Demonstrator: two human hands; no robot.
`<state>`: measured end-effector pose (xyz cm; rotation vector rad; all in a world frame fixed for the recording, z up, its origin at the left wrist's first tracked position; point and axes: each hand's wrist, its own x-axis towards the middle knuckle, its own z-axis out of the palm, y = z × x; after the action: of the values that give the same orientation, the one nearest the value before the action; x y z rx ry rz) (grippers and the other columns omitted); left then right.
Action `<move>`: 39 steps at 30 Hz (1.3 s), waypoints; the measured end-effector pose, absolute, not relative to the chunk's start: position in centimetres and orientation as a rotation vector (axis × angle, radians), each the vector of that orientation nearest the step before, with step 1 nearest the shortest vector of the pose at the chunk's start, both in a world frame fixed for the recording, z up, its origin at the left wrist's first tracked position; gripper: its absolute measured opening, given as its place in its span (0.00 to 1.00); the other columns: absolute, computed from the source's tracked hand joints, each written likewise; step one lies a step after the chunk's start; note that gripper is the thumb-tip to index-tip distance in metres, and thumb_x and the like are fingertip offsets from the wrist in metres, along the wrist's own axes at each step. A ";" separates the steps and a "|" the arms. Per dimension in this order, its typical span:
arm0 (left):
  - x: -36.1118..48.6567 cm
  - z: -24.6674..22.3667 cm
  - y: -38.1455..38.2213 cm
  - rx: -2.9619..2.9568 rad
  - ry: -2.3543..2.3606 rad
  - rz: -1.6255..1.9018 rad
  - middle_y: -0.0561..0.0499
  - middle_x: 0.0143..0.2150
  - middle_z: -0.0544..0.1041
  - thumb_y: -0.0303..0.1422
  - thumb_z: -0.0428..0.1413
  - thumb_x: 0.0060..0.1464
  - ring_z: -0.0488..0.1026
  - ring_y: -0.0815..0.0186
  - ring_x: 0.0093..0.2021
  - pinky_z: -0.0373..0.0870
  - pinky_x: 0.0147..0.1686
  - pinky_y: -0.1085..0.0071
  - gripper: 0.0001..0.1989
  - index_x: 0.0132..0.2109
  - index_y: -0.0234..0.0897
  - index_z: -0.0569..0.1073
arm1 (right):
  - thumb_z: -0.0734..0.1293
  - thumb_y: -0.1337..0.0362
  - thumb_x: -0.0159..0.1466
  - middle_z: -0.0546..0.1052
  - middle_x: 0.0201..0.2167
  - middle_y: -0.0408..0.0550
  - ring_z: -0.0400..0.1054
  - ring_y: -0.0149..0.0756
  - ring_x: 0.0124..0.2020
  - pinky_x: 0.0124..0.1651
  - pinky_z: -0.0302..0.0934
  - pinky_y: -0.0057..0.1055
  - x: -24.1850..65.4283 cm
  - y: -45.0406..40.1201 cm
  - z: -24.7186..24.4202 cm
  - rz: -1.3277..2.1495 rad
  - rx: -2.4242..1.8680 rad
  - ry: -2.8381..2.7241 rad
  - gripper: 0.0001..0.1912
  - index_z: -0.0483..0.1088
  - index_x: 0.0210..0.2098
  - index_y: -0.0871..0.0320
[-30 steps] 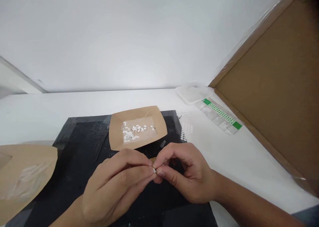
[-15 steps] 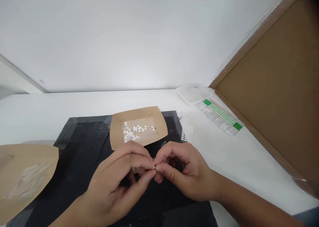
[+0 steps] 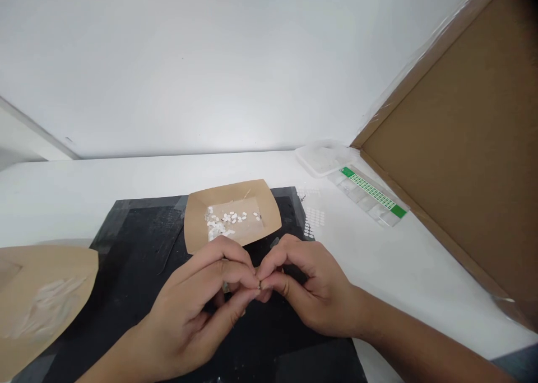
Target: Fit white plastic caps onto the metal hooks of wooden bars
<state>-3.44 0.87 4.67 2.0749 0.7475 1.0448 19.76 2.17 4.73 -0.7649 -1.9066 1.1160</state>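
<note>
My left hand (image 3: 210,307) and my right hand (image 3: 309,285) meet fingertip to fingertip over a black mat (image 3: 143,271). Each is closed in a pinch at a tiny thing between them, mostly hidden by the fingers and too small to name. Just beyond the hands, a brown paper tray (image 3: 271,206) rests on the mat's far part. Several small white oval pieces (image 3: 239,219) lie in it, most of them heaped at its left side.
Another brown tray (image 3: 90,265) with clear plastic pieces (image 3: 50,304) is at the left. On the white table (image 3: 412,276) are white oval stickers (image 3: 314,216), a clear organizer with a green strip (image 3: 372,192) and a translucent lid (image 3: 317,162). A cardboard box (image 3: 462,136) stands at right.
The right thumb has bent and shifted slightly at the meeting point, and the fingertips have drawn closer around the tiny thing. The trays stay where they were.
</note>
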 end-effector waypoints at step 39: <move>-2.1 3.6 0.3 1.762 0.731 1.260 0.48 0.44 0.75 0.16 0.56 0.64 0.79 0.77 0.20 0.74 0.16 0.86 0.13 0.47 0.35 0.79 | 0.68 0.72 0.73 0.81 0.37 0.44 0.77 0.32 0.39 0.43 0.67 0.30 19.6 2.0 3.3 0.783 -0.655 -1.965 0.06 0.73 0.47 0.55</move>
<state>-2.11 0.30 3.61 1.7619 0.7314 1.2604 19.57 2.04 3.34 -0.6550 -1.9647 0.7834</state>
